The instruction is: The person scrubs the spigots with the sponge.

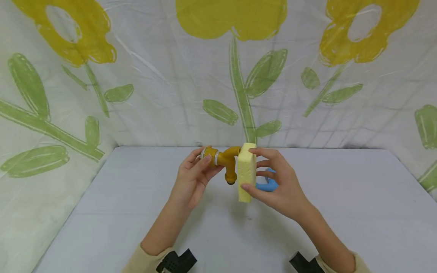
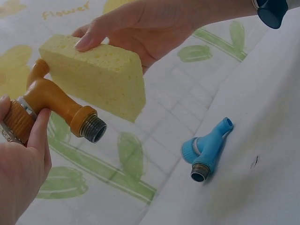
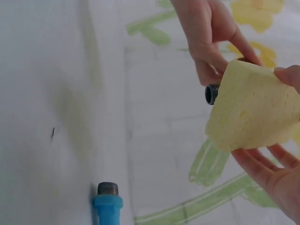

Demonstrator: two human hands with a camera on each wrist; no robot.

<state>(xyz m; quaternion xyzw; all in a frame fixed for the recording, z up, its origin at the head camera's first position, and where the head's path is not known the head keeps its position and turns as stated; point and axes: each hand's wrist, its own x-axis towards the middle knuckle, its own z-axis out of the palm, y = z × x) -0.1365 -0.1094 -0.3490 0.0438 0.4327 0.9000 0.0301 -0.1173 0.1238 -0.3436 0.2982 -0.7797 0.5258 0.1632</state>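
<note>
In the head view my left hand grips an orange-yellow faucet by its ribbed end, off the table. The faucet's threaded outlet shows in the left wrist view. My right hand holds a pale yellow sponge between thumb and fingertips, upright beside the faucet. The sponge's face is close to the faucet's narrow end; whether they touch, I cannot tell. From the right wrist, the sponge hides most of the faucet, leaving a dark threaded outlet in sight.
A blue faucet lies on the white table, partly behind my right hand in the head view. A white sheet painted with yellow flowers and green leaves hangs behind the table's far edge.
</note>
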